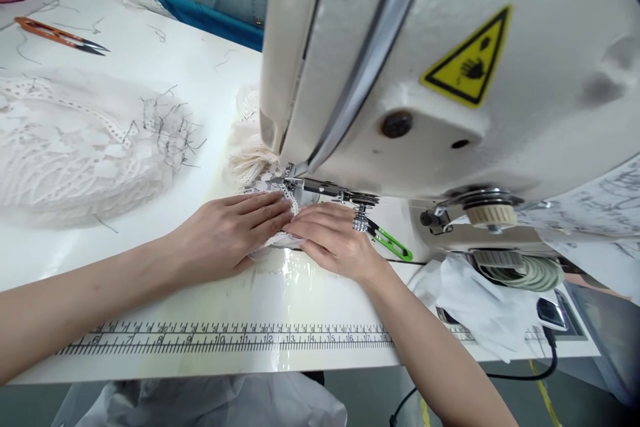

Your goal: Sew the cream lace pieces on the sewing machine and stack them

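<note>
White lace fabric [250, 163] lies bunched under the needle area of a sewing machine [360, 73]. My left hand [240, 230] rests flat on the lace, fingers stretched toward the presser foot [295, 181]. From the other side my right hand [335, 237] lies on the same lace, its fingers extended and its fingertips touching or almost touching those of the left. Both hands press from above, and neither grasps the cloth. The needle tip is too small to make out. Just behind the right hand lies a green-handled tool [395, 245].
A pile of lace [75, 153] with dark loose threads lies on the left. Orange thread snips [60, 35] are at the far left. A printed ruler [230, 339] runs along the table's front edge. White cloth [475, 300] and a cable [550, 357] are at the right.
</note>
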A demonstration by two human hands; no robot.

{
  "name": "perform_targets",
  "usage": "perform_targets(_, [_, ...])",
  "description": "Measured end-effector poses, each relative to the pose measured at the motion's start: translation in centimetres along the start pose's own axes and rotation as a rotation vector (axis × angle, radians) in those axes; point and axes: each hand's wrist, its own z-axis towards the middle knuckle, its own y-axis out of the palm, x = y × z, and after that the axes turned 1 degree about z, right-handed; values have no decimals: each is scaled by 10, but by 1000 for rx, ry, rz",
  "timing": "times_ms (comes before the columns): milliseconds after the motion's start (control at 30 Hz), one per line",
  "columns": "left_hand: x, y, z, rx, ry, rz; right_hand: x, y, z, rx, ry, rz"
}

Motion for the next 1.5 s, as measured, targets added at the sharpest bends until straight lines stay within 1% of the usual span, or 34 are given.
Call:
perform_targets(200, [-1, 1, 0, -10, 2, 6, 1, -1, 1, 8, -1, -8])
perform_targets(467, [-2, 6, 1, 9, -1, 2, 3, -2, 3, 16, 22, -6])
perform_targets(600, [-2, 4, 2, 76, 60, 6, 2, -2, 4, 43, 1, -22])
perform_targets(700, [-1, 0, 0, 117, 92, 12, -1, -3, 6, 47, -52, -20])
perform_targets(833, [-1, -9, 0, 95, 54, 37, -8, 0, 10, 62, -115, -67])
perform_targets(967, [-1, -19, 6, 41, 58, 82, -15, 5, 15, 90, -123, -138])
perform_targets(1033, [-1, -22, 7, 32, 40, 98, -17, 7, 17, 101, -129, -157])
perform_targets(1200, [-2, -20, 6, 37, -13, 114, -17, 11, 16, 83, -104, -168])
perform_targets(1500, [-3, -15, 10, 69, -24, 132, -16, 14, 17, 104, -48, -195])
